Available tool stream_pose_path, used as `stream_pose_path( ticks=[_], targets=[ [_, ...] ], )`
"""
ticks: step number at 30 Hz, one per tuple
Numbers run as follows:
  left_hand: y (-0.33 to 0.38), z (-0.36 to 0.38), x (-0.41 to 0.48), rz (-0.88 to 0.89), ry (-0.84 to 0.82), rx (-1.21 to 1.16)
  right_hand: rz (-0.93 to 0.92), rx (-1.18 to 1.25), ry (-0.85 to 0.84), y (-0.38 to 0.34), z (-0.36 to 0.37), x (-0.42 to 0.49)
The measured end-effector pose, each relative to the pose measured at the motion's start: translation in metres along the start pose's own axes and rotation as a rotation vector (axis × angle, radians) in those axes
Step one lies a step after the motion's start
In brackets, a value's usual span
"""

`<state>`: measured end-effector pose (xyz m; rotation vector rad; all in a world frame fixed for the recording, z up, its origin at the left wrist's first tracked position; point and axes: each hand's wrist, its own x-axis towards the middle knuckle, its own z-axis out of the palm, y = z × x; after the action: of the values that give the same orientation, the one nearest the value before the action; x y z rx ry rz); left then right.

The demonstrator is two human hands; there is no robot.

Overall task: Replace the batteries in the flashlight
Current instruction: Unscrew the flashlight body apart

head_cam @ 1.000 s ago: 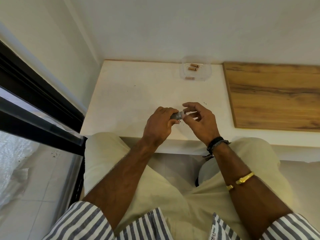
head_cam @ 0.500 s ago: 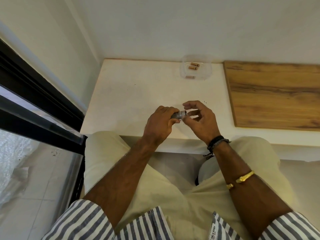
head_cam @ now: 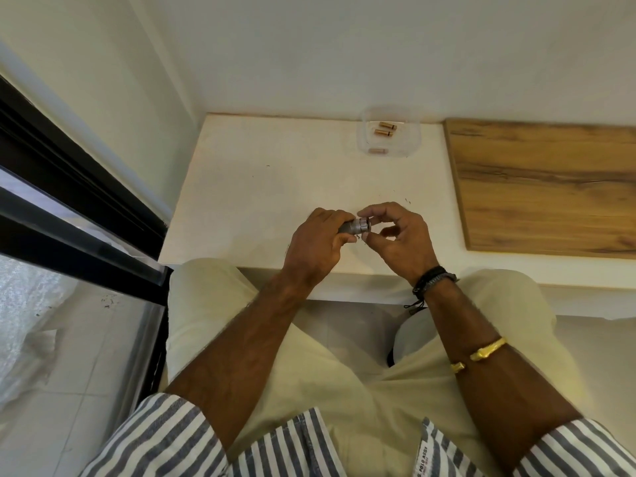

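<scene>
Working the end of the flashlight is the step I judge to be in hand: either the cap is coming off or going on, and I cannot say which from this view. My left grip is wrapped round the barrel, holding it up over the near edge of the tabletop with the end pointing right. My right grip sits at that end with forefinger and thumb curled, the forefinger tip at the rim and the thumb just below. Whether they pinch the end, a loose cap or nothing, I cannot tell. Three copper-coloured batteries lie in a clear tub at the far edge of the tabletop, well apart from both grips and just left of a wooden board. If those are the fresh cells, the next move calls for the left grip to steady the barrel while the right reaches far to the tub, and each cell must go in with its poles the right way round. If they are the spent ones, the cap wants threading on squarely instead. Most of the barrel is hidden inside my left palm, so its length and any switch are out of sight. The end shows a dark ring that may be an open mouth, but it is too small to be sure. The nearest battery is blurred behind the tub's wall.
</scene>
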<state>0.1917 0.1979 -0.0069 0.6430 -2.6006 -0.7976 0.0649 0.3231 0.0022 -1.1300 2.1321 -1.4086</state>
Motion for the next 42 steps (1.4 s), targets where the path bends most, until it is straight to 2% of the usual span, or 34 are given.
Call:
stream_pose_path(
  ticks=[5, 17, 23, 36, 42],
  targets=[
    [0.0014, 0.0001, 0.0003, 0.02, -0.002, 0.007, 0.153, -0.024, 0.078, 0.001, 0.0028, 0.0008],
    [-0.0002, -0.0012, -0.0003, 0.006, -0.009, 0.015, -0.018, 0.001, -0.015, -0.0004, -0.0017, -0.0003],
    [0.002, 0.0, -0.0003, 0.02, 0.002, -0.002, 0.142, -0.016, 0.075, 0.0012, 0.0031, 0.0004],
    [-0.0002, -0.0008, -0.0007, 0.002, -0.014, 0.008, -0.002, -0.027, 0.004, -0.0027, -0.0017, -0.0021],
    [0.0002, 0.0009, -0.0006, 0.023, -0.001, 0.0, 0.174, -0.004, 0.053, -0.0007, 0.001, -0.0004]
  ],
)
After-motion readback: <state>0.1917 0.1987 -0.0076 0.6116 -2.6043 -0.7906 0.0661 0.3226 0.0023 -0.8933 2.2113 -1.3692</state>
